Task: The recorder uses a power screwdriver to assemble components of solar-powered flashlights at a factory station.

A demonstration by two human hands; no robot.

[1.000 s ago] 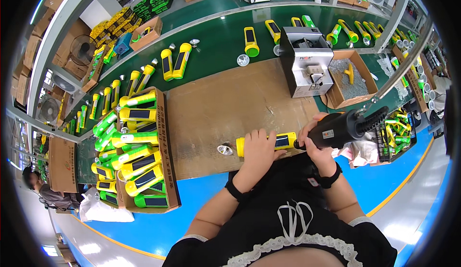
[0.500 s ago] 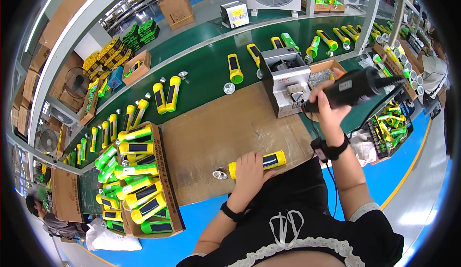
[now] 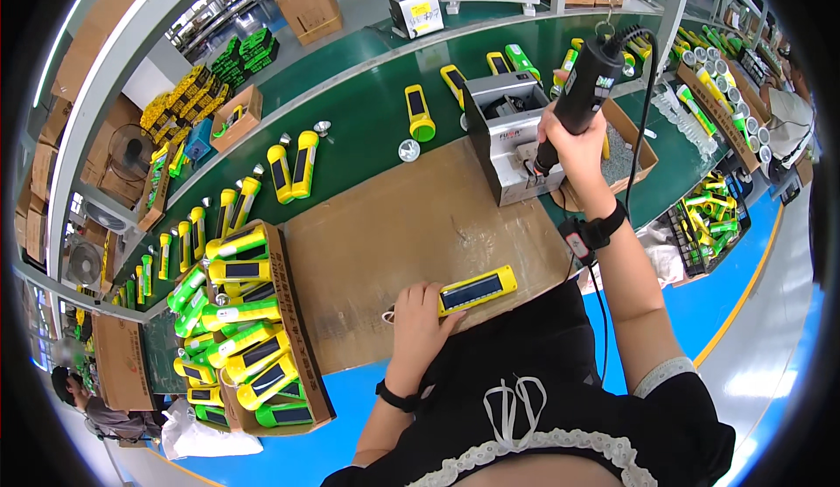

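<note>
My left hand is closed round one end of a yellow flashlight with a dark solar panel facing up, lying on the cardboard sheet. Just left of those fingers, a sliver of a silver reflector shows; the hand hides most of it. Further right, my right hand grips a black electric screwdriver on a cable. Its tip points down at the front of a grey screw feeder; whether it touches cannot be made out.
A carton heaped with yellow and green flashlights stands on the left. Behind the cardboard runs a green conveyor with more flashlights and reflectors. An open box of small screws sits right of the feeder. A black crate stands far right.
The screwdriver has swung to a steeper angle, its tip now at the feeder's front. My left hand has shifted left along the flashlight, which has turned to show more of its panel.
</note>
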